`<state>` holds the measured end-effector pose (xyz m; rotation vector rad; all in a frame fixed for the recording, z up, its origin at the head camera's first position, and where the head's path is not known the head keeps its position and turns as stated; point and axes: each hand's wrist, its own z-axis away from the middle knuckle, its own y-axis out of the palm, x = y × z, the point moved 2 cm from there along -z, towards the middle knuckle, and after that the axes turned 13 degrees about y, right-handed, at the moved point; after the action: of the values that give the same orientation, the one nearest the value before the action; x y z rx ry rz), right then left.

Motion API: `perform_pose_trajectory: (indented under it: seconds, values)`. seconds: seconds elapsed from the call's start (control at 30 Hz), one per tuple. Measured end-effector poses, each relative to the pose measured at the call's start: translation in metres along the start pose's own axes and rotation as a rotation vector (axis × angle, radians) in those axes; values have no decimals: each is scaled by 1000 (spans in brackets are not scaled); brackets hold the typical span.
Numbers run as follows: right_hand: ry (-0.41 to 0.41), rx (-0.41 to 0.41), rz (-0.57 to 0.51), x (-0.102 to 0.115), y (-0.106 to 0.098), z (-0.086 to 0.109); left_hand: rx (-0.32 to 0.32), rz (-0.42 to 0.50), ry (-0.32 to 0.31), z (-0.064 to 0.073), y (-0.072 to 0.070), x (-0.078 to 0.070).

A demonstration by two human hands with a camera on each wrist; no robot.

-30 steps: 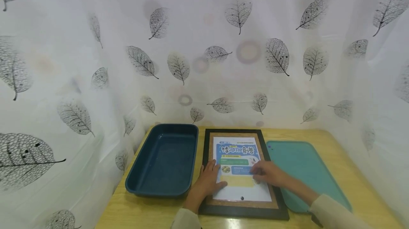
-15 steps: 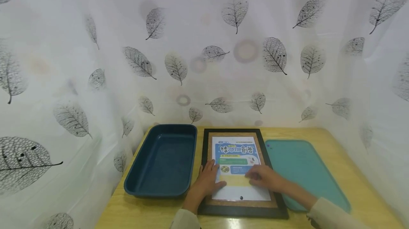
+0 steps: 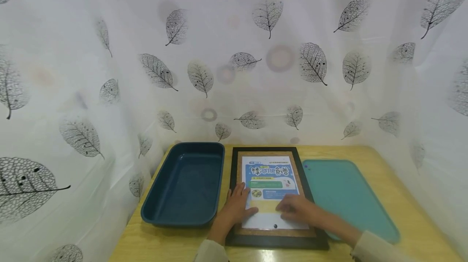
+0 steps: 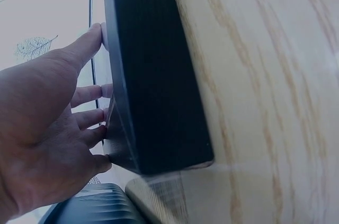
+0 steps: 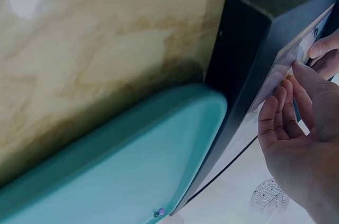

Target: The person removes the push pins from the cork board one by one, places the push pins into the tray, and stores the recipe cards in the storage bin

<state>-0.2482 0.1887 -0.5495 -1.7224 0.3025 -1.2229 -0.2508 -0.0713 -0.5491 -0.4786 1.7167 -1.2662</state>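
Note:
A printed sheet [image 3: 252, 223] with a blue heading lies on a cork board with a black frame [image 3: 278, 242]. Near its bottom edge sits a small dark pushpin [image 3: 275, 226]. With fingers spread, my left hand [image 3: 235, 208] rests along the sheet's left side, thumb pointing inward. My right hand [image 3: 297, 209] is over the lower right part of the sheet, its fingers loosely bent. In the right wrist view, that hand's thumb and fingertips [image 5: 290, 83] are close together right at the paper, and no object shows between them.
Right of the board lies a teal tray [image 3: 351, 197] with small purple and dark pins [image 5: 159, 212] at its far left corner. A deep dark blue bin [image 3: 183, 197] stands at left. Behind the wooden table [image 3: 164, 245] hangs a leaf-print curtain [image 3: 226, 18].
My right hand has slid down and to the left over the sheet, nearer the bottom pin. My left hand stays in place, and the head view has shifted slightly.

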Motion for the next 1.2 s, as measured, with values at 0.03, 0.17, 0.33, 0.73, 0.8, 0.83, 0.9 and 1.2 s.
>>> perform_pose_trajectory:
  seconds: [0.03,0.17,0.33,0.73,0.8,0.83,0.9,1.2]
  values:
    - [-11,-5,0,1,1,0,1,0,0,0,0,0]
    - [-37,-7,5,5,4,4,1,0,9,0,1,1]
    - [-67,48,-34,12,5,8,-3,1,14,1,1,1]
    - [-86,152,-11,21,12,11,-7,-2,4,0,1,0]
    - [-97,146,11,22,12,12,-5,-5,5,0,2,0]
    - [-99,143,16,23,13,12,-4,-3,5,0,2,0]
    - [-106,135,24,24,13,13,-2,-3,4,0,2,0]
    - [-66,158,-67,28,12,11,2,1,1,-1,0,0]
